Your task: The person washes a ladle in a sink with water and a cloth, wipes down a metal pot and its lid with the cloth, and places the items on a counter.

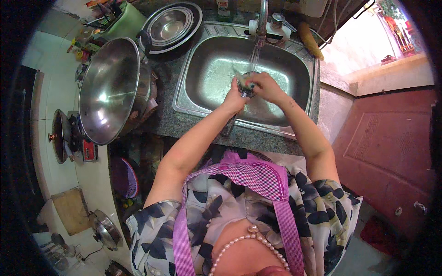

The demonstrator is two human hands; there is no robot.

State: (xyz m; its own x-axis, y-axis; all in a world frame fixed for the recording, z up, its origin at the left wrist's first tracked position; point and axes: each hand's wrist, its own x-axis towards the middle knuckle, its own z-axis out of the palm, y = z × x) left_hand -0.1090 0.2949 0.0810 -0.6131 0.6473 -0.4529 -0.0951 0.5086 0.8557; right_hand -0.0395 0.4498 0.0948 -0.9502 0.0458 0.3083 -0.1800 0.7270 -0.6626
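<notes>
Over the stainless steel sink (pixel 210 55), my left hand (pixel 235 96) grips a dark-handled kitchen utensil (pixel 228 128), its handle pointing down toward the counter's front edge. The utensil's round dark head is partly covered by my fingers, so its exact kind is unclear. My right hand (pixel 266 88) is at that head, fingers curled around a small pale scrubbing item (pixel 241 78), blurred and partly hidden. From the metal faucet (pixel 262 20) a water stream (pixel 255 60) runs down at the utensil's head. Water wets the bottom of the sink.
A large steel wok (pixel 110 89) stands tilted left of the sink. Nested metal bowls (pixel 170 27) sit behind it, near a green container (pixel 126 22). A yellowish elongated object (pixel 309 41) lies at the sink's right rear corner. A reddish door (pixel 383 138) is at right.
</notes>
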